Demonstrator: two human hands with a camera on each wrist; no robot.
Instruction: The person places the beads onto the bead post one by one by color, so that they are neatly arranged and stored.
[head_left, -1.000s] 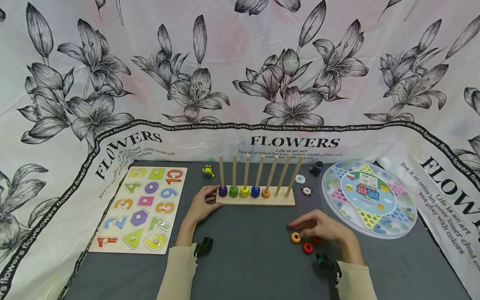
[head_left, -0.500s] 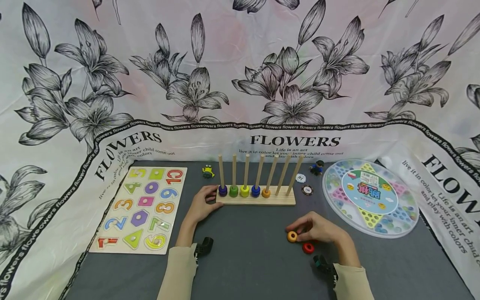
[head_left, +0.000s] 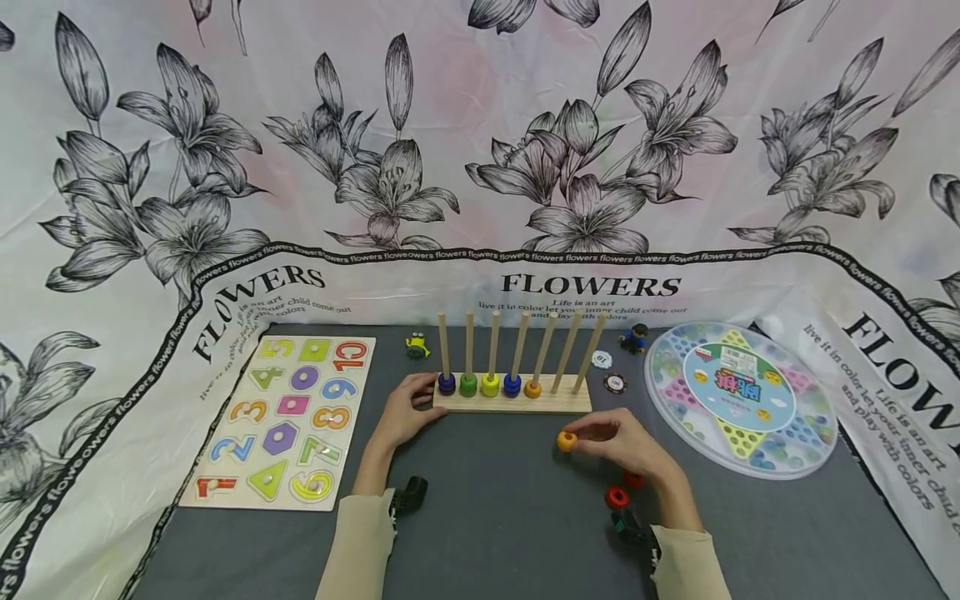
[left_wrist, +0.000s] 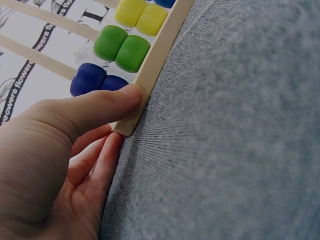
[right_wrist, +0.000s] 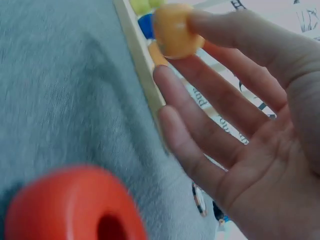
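Note:
A wooden peg board [head_left: 517, 402] with upright rods stands at the back middle. Navy, green [left_wrist: 120, 49], yellow [left_wrist: 141, 16], blue and orange beads sit low on its rods; the two rightmost rods are bare. My left hand [head_left: 405, 410] grips the board's left end, thumb on the front edge beside the navy beads [left_wrist: 95, 81]. In front of the board's right part, my right hand [head_left: 626, 443] pinches an orange bead [head_left: 566, 442] between thumb and fingers, off the cloth. Two red beads, one of them the nearer red bead [head_left: 617, 497], lie below the right hand.
At left lies a number-and-shape puzzle board [head_left: 281, 421]. A round game board [head_left: 738, 400] lies at right. Behind are a small green frog toy [head_left: 417, 345], a small figure [head_left: 634, 337], a white chip [head_left: 602, 359] and a dark chip [head_left: 615, 383].
My right hand has taken hold of the orange bead, lifted it from the cloth and carried it left and toward the peg board. My left hand stays on the board's end.

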